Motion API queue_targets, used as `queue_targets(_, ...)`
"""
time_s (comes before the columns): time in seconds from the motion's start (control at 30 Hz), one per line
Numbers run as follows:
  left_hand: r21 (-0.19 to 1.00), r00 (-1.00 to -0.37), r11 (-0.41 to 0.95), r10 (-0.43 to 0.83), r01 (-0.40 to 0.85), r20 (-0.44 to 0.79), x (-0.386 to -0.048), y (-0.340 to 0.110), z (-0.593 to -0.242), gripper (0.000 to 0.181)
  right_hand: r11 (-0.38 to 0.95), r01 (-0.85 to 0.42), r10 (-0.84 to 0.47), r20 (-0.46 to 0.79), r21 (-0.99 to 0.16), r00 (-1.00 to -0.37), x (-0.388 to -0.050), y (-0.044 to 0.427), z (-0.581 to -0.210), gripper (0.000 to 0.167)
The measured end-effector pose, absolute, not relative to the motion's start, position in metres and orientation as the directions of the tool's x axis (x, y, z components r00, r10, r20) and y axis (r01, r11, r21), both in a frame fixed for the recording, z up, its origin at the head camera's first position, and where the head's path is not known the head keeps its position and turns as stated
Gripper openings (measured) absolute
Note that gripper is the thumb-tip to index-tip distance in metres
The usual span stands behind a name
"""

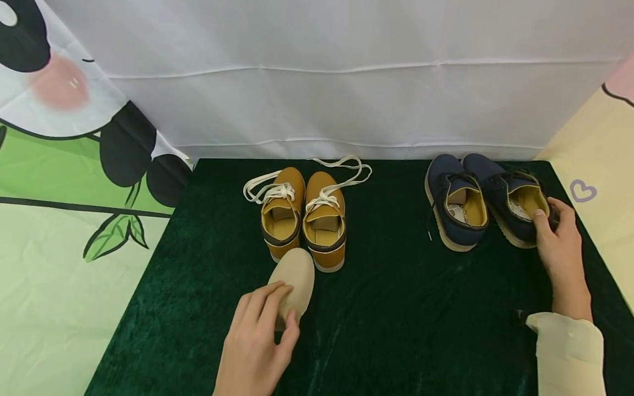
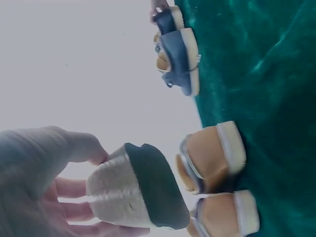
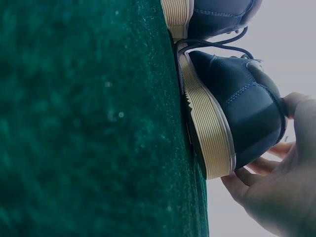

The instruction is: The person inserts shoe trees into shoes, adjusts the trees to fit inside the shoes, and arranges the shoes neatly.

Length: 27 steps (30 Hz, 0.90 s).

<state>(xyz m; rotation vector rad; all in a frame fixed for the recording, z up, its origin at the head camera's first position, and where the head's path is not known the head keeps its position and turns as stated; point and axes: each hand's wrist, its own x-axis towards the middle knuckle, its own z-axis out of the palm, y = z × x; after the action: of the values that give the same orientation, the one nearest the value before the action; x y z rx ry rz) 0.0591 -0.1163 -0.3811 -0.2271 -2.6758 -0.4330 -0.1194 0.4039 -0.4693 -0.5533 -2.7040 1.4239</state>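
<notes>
My left hand [image 1: 255, 335] pinches a beige insole [image 1: 299, 275] between thumb and fingers, above the cloth just behind the heels of two tan shoes. In the left wrist view the insole [image 2: 116, 190] shows a pale face and a dark grey part. The left tan shoe [image 1: 292, 184] and the right tan shoe [image 1: 321, 181] stand side by side, white laces loose. At the right, my right hand [image 1: 562, 247] grips the heel of the right navy shoe [image 3: 252, 118], its thumb over the collar and its fingers outside. Beside that stands the left navy shoe [image 1: 441, 190].
Dark green velvety cloth [image 1: 396, 308] covers the table. A white sheet [image 1: 317, 104] hangs behind the shoes. Printed cloths flank the table, a green one [image 1: 49, 264] at left and a yellow one [image 1: 594, 143] at right. Dark laces hang from the navy shoes.
</notes>
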Motion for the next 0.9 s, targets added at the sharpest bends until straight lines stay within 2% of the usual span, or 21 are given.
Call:
queue_targets(0.27, 0.395, -0.856, 0.816, 0.217, 0.423, 0.468, 0.032, -0.089, -0.363, 0.036, 0.529, 0.295, 0.334, -0.125, -0.796, -0.934, -0.119, 0.406, -0.467, 0.068)
queue_targets(0.5, 0.441, -0.862, 0.769, 0.274, 0.462, 0.427, 0.01, -0.056, -0.36, 0.037, 0.522, 0.304, 0.333, -0.138, -0.797, -0.933, -0.119, 0.408, -0.468, 0.067)
queue_targets(0.9, 0.433, -0.817, 0.706, 0.386, 0.561, 0.429, -0.017, -0.017, -0.364, 0.039, 0.542, 0.283, 0.32, -0.117, -0.791, -0.94, -0.117, 0.404, -0.469, 0.067)
